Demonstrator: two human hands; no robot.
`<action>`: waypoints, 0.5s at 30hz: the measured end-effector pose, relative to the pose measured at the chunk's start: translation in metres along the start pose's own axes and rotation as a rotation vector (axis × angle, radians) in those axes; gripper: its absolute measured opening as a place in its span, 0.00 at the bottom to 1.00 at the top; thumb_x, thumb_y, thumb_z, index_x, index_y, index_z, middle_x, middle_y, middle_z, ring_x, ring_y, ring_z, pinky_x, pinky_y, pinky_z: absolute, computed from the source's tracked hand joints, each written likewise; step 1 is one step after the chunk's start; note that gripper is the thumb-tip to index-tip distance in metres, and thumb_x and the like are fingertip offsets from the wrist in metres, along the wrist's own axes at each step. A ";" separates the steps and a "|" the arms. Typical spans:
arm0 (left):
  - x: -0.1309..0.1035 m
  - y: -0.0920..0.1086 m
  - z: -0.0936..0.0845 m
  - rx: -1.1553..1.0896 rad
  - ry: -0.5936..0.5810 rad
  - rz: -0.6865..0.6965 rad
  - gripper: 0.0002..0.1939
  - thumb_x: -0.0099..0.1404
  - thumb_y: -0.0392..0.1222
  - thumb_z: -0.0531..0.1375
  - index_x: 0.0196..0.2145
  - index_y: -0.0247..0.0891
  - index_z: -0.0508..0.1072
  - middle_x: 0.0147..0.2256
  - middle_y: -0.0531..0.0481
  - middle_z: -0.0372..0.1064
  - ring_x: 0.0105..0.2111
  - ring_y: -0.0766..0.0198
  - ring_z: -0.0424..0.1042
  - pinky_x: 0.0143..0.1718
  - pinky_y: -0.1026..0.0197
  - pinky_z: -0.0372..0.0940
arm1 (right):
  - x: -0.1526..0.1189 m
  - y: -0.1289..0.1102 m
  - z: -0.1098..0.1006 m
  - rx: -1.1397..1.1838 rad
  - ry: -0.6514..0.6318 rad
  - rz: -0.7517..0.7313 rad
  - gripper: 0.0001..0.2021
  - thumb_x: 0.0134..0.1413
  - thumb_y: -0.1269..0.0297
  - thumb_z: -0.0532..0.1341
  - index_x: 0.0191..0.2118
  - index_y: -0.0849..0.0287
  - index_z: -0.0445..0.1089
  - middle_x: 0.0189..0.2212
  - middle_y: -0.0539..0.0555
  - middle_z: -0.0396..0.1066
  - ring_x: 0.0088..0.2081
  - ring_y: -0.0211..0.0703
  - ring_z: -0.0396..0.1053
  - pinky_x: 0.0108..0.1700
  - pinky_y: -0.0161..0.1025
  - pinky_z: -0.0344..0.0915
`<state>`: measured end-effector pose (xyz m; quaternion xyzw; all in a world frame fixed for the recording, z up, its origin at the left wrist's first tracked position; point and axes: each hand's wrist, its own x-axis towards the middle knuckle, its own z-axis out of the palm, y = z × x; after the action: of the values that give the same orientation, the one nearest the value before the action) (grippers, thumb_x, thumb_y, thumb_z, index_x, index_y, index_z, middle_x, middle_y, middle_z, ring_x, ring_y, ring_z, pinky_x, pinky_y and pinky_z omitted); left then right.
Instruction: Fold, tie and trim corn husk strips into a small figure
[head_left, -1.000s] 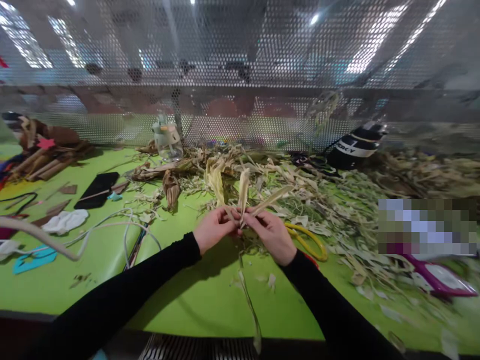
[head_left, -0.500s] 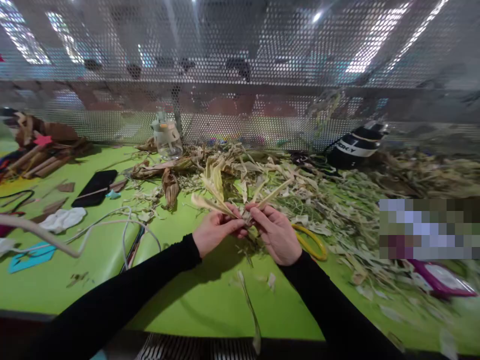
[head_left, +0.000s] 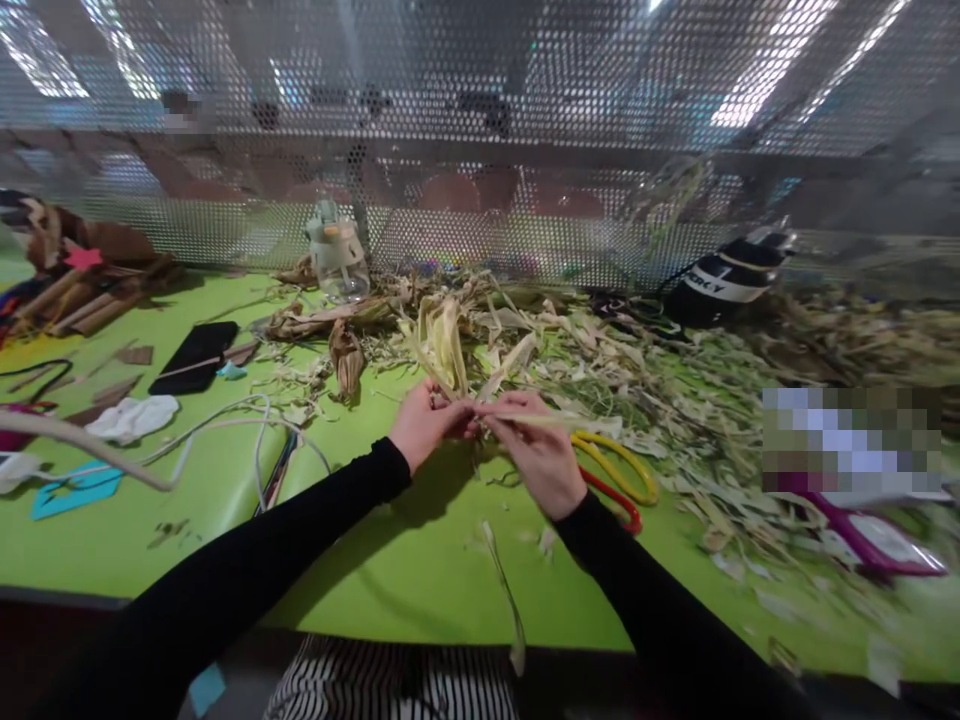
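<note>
Between my hands is a bundle of pale yellow-green corn husk (head_left: 448,345), its leaves fanning upward and away from me. My left hand (head_left: 427,425) is closed on the bundle's lower end. Fingers pinched together, my right hand (head_left: 541,455) grips a narrow husk strip (head_left: 551,415) that runs back across its knuckles to the right. The fingertips of both hands meet at the base of the bundle, and the exact hold there is partly hidden. Just right of my right hand lie yellow and red scissor-like handles (head_left: 619,470), partly covered by it.
Loose husk scraps (head_left: 600,360) spread over the green table (head_left: 420,590). A clear bottle (head_left: 339,255) and a black bottle (head_left: 724,285) stand by the perforated metal screen (head_left: 480,220). Leftward are a phone (head_left: 195,357), white cables (head_left: 259,440) and crumpled tissue (head_left: 135,418).
My right hand has turned, and a husk strip now lies across it toward the right. The red handle has come into view beside the yellow one. The camera view has shifted slightly.
</note>
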<state>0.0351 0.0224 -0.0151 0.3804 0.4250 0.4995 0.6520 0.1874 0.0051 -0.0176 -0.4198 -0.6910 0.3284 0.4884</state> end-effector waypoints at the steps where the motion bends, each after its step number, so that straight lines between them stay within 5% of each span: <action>1: 0.000 0.000 0.000 0.010 -0.006 -0.004 0.16 0.55 0.35 0.64 0.32 0.37 0.57 0.21 0.56 0.70 0.18 0.71 0.70 0.24 0.66 0.69 | -0.001 -0.001 0.000 -0.013 -0.019 -0.039 0.07 0.51 0.62 0.63 0.36 0.52 0.77 0.39 0.55 0.71 0.43 0.47 0.68 0.47 0.46 0.66; 6: -0.002 0.000 -0.003 0.017 -0.090 0.029 0.14 0.55 0.36 0.64 0.31 0.36 0.59 0.22 0.56 0.70 0.20 0.72 0.71 0.26 0.67 0.68 | 0.001 0.000 0.000 -0.015 -0.033 -0.034 0.09 0.55 0.61 0.59 0.35 0.54 0.76 0.36 0.54 0.74 0.41 0.45 0.70 0.47 0.44 0.66; 15: -0.006 -0.013 -0.009 0.304 -0.256 0.325 0.10 0.59 0.36 0.58 0.40 0.36 0.63 0.30 0.52 0.71 0.27 0.70 0.71 0.33 0.65 0.67 | 0.002 0.010 0.002 0.120 0.050 0.164 0.12 0.49 0.58 0.62 0.37 0.59 0.73 0.34 0.54 0.74 0.34 0.42 0.71 0.39 0.40 0.69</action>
<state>0.0298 0.0144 -0.0289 0.5976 0.3427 0.4757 0.5469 0.1880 0.0115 -0.0260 -0.4531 -0.6210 0.3975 0.5010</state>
